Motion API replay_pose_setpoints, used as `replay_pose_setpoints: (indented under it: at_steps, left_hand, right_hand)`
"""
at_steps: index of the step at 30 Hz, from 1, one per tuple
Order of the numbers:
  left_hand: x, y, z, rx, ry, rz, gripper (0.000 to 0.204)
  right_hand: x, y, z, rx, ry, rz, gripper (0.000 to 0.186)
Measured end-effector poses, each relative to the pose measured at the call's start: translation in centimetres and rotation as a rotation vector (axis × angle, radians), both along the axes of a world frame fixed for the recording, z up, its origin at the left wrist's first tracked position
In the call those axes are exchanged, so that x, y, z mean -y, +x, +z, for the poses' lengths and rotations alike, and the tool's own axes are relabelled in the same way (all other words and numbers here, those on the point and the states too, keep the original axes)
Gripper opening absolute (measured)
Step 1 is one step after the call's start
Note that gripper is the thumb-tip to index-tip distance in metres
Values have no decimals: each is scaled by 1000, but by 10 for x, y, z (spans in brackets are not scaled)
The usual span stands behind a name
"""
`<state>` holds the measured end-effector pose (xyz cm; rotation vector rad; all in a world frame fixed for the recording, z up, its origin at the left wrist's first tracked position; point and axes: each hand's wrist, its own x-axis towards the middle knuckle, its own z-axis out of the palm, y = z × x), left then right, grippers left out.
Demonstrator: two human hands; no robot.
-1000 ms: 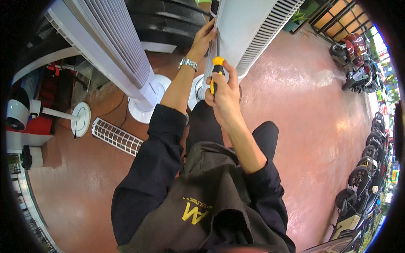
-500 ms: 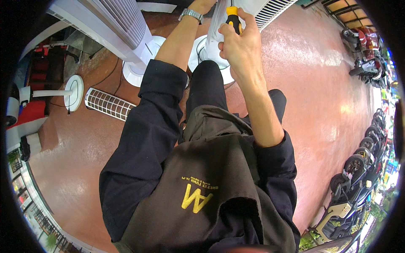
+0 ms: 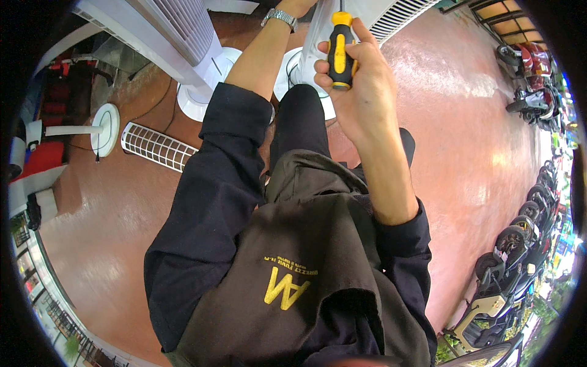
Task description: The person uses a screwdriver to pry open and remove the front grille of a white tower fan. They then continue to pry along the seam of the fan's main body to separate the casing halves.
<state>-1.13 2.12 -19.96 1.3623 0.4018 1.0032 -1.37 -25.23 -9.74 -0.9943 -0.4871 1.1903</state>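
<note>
My right hand holds a yellow-and-black screwdriver, fingers around its handle. The thin metal shaft points away from me toward a white tower fan and runs out at the top edge. Turned partly upward, the palm shows and the thumb lies across the handle. My left hand, with a metal watch at the wrist, reaches to the same fan. The frame's top edge cuts off its fingers, so its grip is hidden. Where the screwdriver tip meets the fan is also out of sight.
A second tower fan stands at left on a round white base. Near it on the reddish floor lie a white grid grille and a white fan stand with a round base. Parked motorbikes line the far right.
My right hand has rolled palm-up and come slightly nearer, so more of the screwdriver handle shows. My left hand stays at the fan.
</note>
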Motion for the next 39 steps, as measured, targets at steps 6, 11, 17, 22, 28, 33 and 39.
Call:
replay_pose_setpoints:
  at_steps: [6,11,17,22,28,33,39]
  left_hand:
    - [-9,6,-5,81,148,74,54]
    - [-16,27,-22,64,285,219,50]
    - [2,20,-13,128,315,179,52]
    - [3,30,-17,182,372,276,53]
    - [-3,39,-22,186,494,448,53]
    - [-8,35,-24,206,495,444,58]
    - [-3,28,-12,157,635,458,56]
  right_hand:
    - [-4,14,-4,-111,134,48,56]
    - [-24,18,-5,-198,205,76,47]
    - [-10,23,-14,-280,294,150,47]
    - [0,16,-23,-3,189,71,50]
    - [20,-10,-77,155,221,136,44]
    - [28,-17,-76,286,131,-11,68]
    - [34,0,-88,314,164,-75,73]
